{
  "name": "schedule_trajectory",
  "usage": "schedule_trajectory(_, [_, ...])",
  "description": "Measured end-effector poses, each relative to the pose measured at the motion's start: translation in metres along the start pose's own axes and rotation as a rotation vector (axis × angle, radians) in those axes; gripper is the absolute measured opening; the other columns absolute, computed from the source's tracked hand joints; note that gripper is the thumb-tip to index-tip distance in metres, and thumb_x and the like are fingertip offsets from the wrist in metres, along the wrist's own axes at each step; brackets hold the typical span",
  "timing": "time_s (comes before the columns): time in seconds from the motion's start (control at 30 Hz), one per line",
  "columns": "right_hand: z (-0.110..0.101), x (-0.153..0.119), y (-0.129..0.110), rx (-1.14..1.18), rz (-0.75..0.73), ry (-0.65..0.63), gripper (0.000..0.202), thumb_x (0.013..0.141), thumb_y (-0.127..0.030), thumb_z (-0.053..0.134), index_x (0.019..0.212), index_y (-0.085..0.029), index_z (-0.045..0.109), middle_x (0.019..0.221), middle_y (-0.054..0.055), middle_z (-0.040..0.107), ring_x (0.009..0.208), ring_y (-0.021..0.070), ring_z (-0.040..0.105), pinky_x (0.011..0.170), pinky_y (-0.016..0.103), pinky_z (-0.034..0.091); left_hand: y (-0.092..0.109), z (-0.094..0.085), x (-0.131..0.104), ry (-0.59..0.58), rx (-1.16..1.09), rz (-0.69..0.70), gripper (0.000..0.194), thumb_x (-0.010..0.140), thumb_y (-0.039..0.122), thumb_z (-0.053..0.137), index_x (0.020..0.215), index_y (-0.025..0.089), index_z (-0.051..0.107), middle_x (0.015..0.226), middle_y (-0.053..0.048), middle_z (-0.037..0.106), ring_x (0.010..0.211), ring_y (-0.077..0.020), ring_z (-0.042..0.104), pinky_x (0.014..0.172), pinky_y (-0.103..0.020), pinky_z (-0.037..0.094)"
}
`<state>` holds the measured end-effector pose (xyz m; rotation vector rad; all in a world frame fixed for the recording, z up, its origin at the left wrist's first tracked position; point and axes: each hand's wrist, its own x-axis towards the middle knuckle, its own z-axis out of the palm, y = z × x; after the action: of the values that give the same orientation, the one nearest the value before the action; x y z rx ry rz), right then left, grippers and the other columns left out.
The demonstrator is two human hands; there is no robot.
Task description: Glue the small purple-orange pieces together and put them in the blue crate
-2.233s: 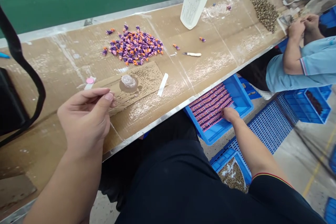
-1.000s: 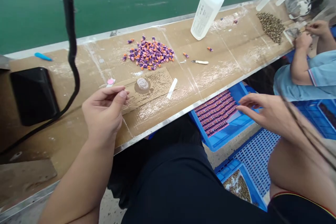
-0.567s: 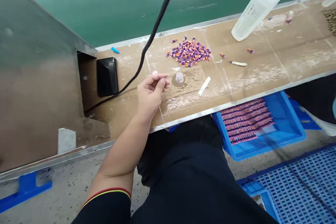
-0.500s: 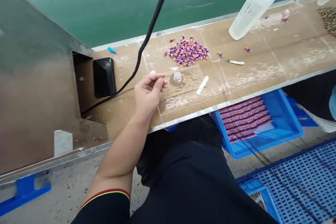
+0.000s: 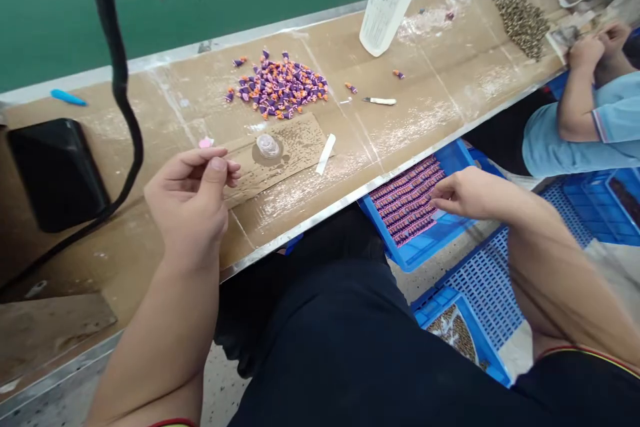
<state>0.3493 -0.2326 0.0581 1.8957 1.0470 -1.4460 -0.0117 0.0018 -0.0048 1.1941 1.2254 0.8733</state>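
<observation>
My left hand (image 5: 193, 197) hovers over the bench at the left end of a wet cardboard piece (image 5: 300, 147), thumb and fingers pinched together. Whatever it holds, if anything, is too small or hidden to make out. A small clear cup (image 5: 269, 145) sits on the cardboard, just right of those fingertips. Over the blue bin (image 5: 405, 259) below the bench edge, my right hand (image 5: 467, 193) has its fingers bent and closed at the right side of rows of small purple, pink and orange pieces (image 5: 407, 200). Its fingertips are partly hidden.
Loose purple-and-orange pieces (image 5: 283, 87) lie heaped behind the cardboard. Nearby are a white strip (image 5: 326, 154), a small knife (image 5: 381, 101) and a large bottle (image 5: 389, 7). A black cable (image 5: 123, 93) hangs at left beside a black phone-like slab (image 5: 57, 173). A co-worker (image 5: 575, 113) sits at right.
My view has swung right, bringing the co-worker into sight. My right hand has come into view over the blue bin. My left hand keeps its pinch beside the cardboard.
</observation>
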Motion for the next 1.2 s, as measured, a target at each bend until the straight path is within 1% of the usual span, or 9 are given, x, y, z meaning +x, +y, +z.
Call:
schedule_trajectory(0.03, [0.01, 0.02, 0.017, -0.006, 0.062, -0.164, 0.018, 0.097, -0.025, 0.068, 0.082, -0.021, 0.079, 0.08, 0.001, 0.075, 0.074, 0.0143, 0.071, 0.084, 0.026, 0.054, 0.002, 0.001, -0.001, 0.006, 0.011, -0.005, 0.029, 0.074, 0.034, 0.097, 0.086, 0.013, 0.082, 0.068, -0.005, 0.071, 0.061, -0.0115, 0.067, 0.056, -0.02, 0.055])
schedule_trajectory(0.07, [0.022, 0.036, 0.033, -0.003, 0.164, -0.258, 0.022, 0.098, -0.019, 0.063, 0.081, -0.019, 0.079, 0.083, 0.003, 0.077, 0.073, 0.014, 0.072, 0.082, 0.024, 0.054, 0.003, 0.002, -0.001, 0.012, 0.023, -0.014, 0.029, 0.071, 0.034, 0.097, 0.085, 0.013, 0.082, 0.067, -0.004, 0.071, 0.06, -0.0117, 0.067, 0.056, -0.02, 0.055])
schedule_trajectory(0.1, [0.037, 0.046, 0.045, -0.014, 0.224, -0.281, 0.024, 0.097, -0.016, 0.061, 0.082, -0.017, 0.08, 0.087, 0.005, 0.079, 0.074, 0.0157, 0.073, 0.078, 0.025, 0.054, 0.004, 0.004, -0.001, 0.015, 0.037, -0.028, 0.029, 0.069, 0.034, 0.097, 0.085, 0.013, 0.082, 0.067, -0.004, 0.07, 0.06, -0.0119, 0.067, 0.056, -0.02, 0.055])
schedule_trajectory(0.23, [0.096, 0.057, 0.07, -0.073, 0.333, -0.233, 0.027, 0.094, -0.011, 0.058, 0.101, -0.012, 0.084, 0.112, 0.017, 0.08, 0.104, 0.0254, 0.076, 0.087, 0.027, 0.053, 0.006, 0.007, -0.002, 0.032, 0.088, -0.069, 0.03, 0.065, 0.035, 0.095, 0.081, 0.015, 0.08, 0.066, -0.003, 0.068, 0.059, -0.0117, 0.066, 0.054, -0.021, 0.053])
schedule_trajectory(0.37, [0.128, 0.059, 0.079, -0.084, 0.427, -0.225, 0.039, 0.101, -0.015, 0.049, 0.12, -0.008, 0.082, 0.122, 0.023, 0.077, 0.116, 0.0301, 0.073, 0.092, 0.032, 0.054, 0.004, 0.006, -0.001, 0.036, 0.082, -0.063, 0.03, 0.065, 0.035, 0.095, 0.082, 0.015, 0.08, 0.066, -0.002, 0.068, 0.06, -0.012, 0.065, 0.055, -0.023, 0.053])
schedule_trajectory(0.53, [0.143, 0.068, 0.087, -0.05, 0.466, -0.208, 0.039, 0.105, -0.022, 0.052, 0.131, -0.014, 0.08, 0.131, 0.021, 0.075, 0.121, 0.0304, 0.072, 0.098, 0.035, 0.055, 0.003, 0.006, -0.001, 0.029, 0.079, -0.047, 0.027, 0.066, 0.033, 0.094, 0.082, 0.015, 0.08, 0.065, -0.002, 0.068, 0.058, -0.0113, 0.065, 0.056, -0.022, 0.053])
schedule_trajectory(0.87, [0.15, 0.073, 0.081, -0.016, 0.537, -0.208, 0.043, 0.104, -0.019, 0.053, 0.139, -0.008, 0.075, 0.138, 0.028, 0.071, 0.129, 0.0338, 0.071, 0.102, 0.041, 0.058, 0.002, 0.005, -0.003, 0.006, 0.045, 0.0, 0.016, 0.072, 0.022, 0.089, 0.084, 0.014, 0.083, 0.069, -0.005, 0.073, 0.061, -0.0115, 0.069, 0.056, -0.019, 0.054])
schedule_trajectory(1.1, [0.153, 0.073, 0.082, -0.026, 0.507, -0.219, 0.041, 0.105, -0.018, 0.053, 0.138, -0.011, 0.076, 0.142, 0.023, 0.07, 0.131, 0.0319, 0.069, 0.105, 0.041, 0.057, 0.001, 0.004, -0.003, -0.025, 0.088, 0.025, 0.025, 0.077, 0.035, 0.096, 0.088, 0.016, 0.083, 0.07, -0.003, 0.074, 0.062, -0.0104, 0.069, 0.056, -0.019, 0.056])
schedule_trajectory(1.2, [0.156, 0.074, 0.08, -0.036, 0.503, -0.211, 0.038, 0.105, -0.016, 0.055, 0.136, -0.009, 0.076, 0.141, 0.023, 0.07, 0.131, 0.0306, 0.07, 0.107, 0.044, 0.057, 0.0, 0.003, -0.003, -0.026, 0.083, 0.027, 0.024, 0.078, 0.034, 0.096, 0.088, 0.016, 0.084, 0.071, -0.004, 0.074, 0.062, -0.0094, 0.07, 0.057, -0.017, 0.056])
